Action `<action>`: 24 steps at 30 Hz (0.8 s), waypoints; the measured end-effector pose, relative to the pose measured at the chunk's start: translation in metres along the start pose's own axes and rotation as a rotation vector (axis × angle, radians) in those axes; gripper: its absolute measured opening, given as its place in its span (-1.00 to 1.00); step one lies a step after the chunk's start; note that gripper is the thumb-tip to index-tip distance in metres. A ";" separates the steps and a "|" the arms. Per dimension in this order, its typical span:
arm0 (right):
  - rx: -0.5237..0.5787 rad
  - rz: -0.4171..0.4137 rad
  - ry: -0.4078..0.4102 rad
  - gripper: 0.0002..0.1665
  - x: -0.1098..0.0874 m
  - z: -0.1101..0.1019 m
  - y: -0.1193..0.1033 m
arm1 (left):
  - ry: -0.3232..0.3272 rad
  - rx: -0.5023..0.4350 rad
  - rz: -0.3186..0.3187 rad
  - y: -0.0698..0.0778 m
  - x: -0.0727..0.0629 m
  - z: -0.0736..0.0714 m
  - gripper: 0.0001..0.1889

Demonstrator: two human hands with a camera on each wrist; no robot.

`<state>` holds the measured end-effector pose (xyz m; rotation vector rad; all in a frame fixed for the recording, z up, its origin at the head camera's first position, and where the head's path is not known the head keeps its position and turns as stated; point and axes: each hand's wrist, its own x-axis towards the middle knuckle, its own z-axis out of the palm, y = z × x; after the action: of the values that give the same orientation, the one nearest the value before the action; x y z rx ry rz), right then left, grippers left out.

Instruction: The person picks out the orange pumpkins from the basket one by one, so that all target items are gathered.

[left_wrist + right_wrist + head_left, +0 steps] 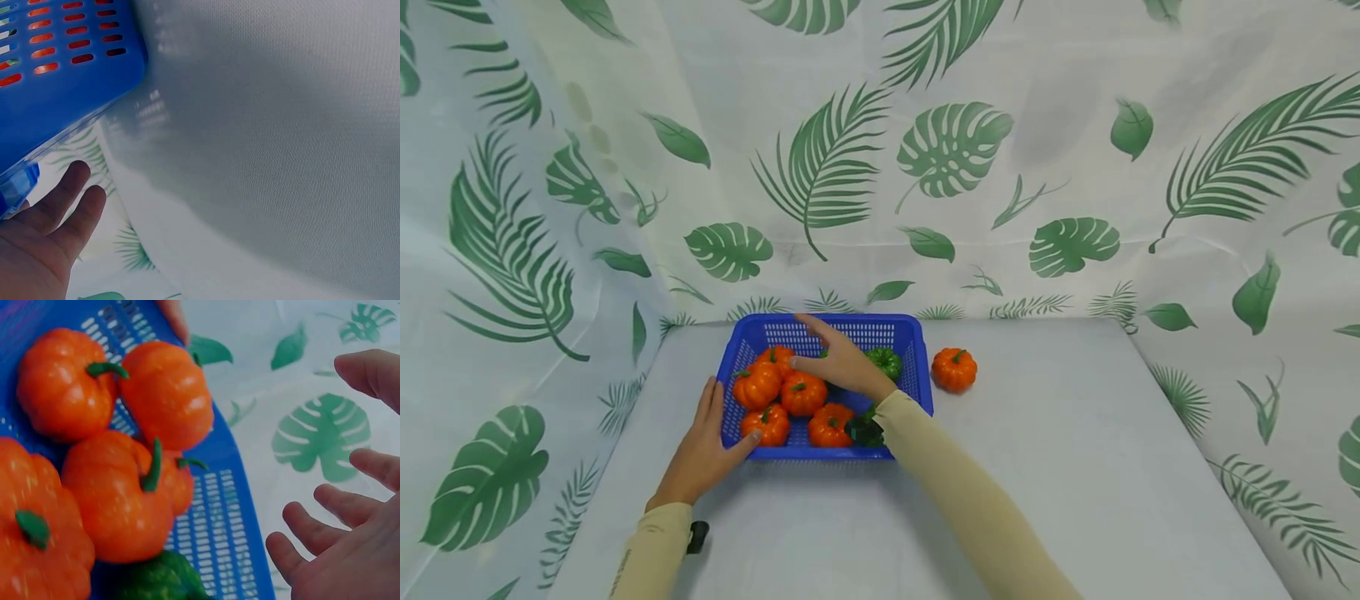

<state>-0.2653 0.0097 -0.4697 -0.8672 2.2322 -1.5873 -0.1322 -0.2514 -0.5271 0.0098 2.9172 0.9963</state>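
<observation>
A blue plastic basket (820, 453) with slotted walls stands on the table and holds several small orange pumpkins (804, 394) and some green ones (886, 362). My left hand (700, 454) is at the basket's front left corner, its fingers along the outer left wall and its thumb by the front rim. In the left wrist view two of its fingers stand out straight below the basket's edge. Above the basket's contents hovers my right hand (846, 362), fingers spread and holding nothing. In the right wrist view its palm and fingers (312, 528) appear apart from the pumpkins.
One orange pumpkin (955, 370) sits on the white table (1045, 467), just right of the basket. A white cloth with green leaf prints (820, 167) hangs behind the table and along both sides. My right forearm crosses the basket's front right corner and partly hides it.
</observation>
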 end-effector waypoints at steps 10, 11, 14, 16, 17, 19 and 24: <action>-0.084 0.067 -0.080 -0.04 0.015 0.026 -0.003 | 0.020 0.004 0.026 -0.003 0.002 0.000 0.21; -0.093 0.072 -0.092 -0.04 0.016 0.029 -0.002 | 0.022 0.006 0.028 -0.004 0.002 0.000 0.21; -0.126 0.081 -0.129 -0.05 0.022 0.037 0.000 | 0.026 0.004 0.031 -0.005 0.003 0.002 0.21; -0.152 0.089 -0.148 -0.04 0.026 0.043 0.002 | 0.027 0.000 0.034 -0.007 0.004 0.003 0.21; -0.170 0.095 -0.156 -0.03 0.027 0.045 0.002 | 0.027 0.000 0.032 -0.007 0.004 0.003 0.21; -0.200 0.104 -0.174 -0.01 0.030 0.050 0.003 | 0.026 -0.002 0.029 -0.008 0.004 0.004 0.21; -0.245 0.110 -0.181 -0.01 0.037 0.061 0.007 | 0.027 -0.009 0.028 -0.009 0.004 0.002 0.22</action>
<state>-0.2646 -0.0578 -0.4939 -0.8942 2.3291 -1.1548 -0.1355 -0.2572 -0.5350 0.0375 2.9450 1.0212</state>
